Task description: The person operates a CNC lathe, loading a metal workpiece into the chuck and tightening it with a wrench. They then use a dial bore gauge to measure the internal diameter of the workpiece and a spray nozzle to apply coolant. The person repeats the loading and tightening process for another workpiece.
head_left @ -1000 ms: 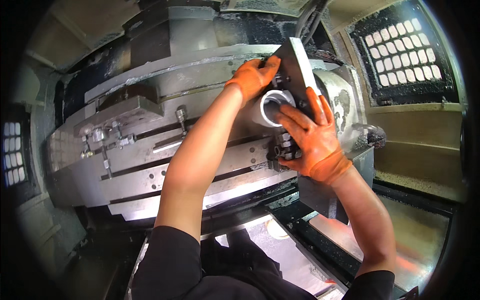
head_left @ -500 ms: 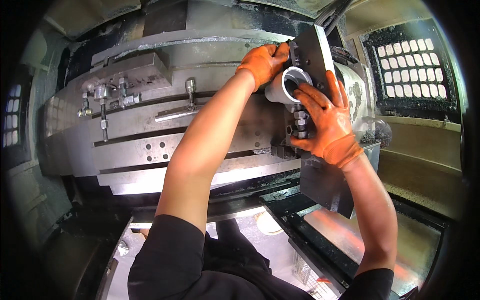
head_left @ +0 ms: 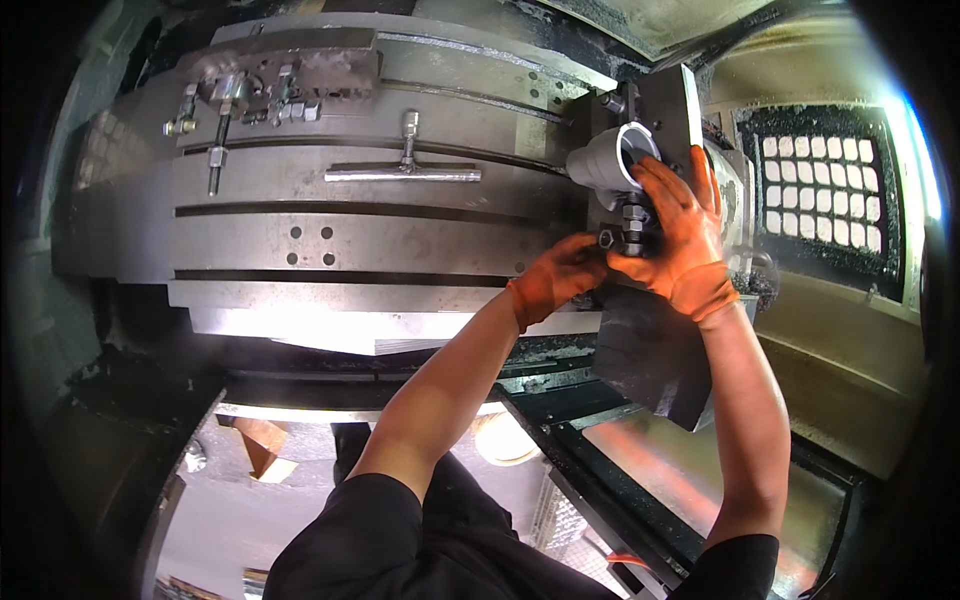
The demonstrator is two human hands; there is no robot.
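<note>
A grey pipe fitting [head_left: 600, 162] with a round open mouth sits against an upright dark metal plate [head_left: 684, 108] on the machine. My gloved right hand [head_left: 688, 240] reaches over it, fingers on the fitting's rim and along the plate. Its thumb lies below a threaded stud with nuts [head_left: 634, 222]. My left hand [head_left: 553, 284], in an orange glove too, is just below and left of the fitting. Its fingers are curled together next to a bolt end [head_left: 607, 240]; whatever they pinch is hidden.
A T-handled wrench [head_left: 400, 172] lies on the slotted machine table [head_left: 400, 240]. To the far left stands a metal block [head_left: 335, 68] with bolts and a long threaded rod [head_left: 217, 150]. A dark block [head_left: 652, 355] juts out below my right hand. A grated window [head_left: 822, 190] is on the right wall.
My left hand has come down from the fitting's upper side to its lower side, near the bolt. The right hand stays on the fitting. The whole view has shifted slightly.
</note>
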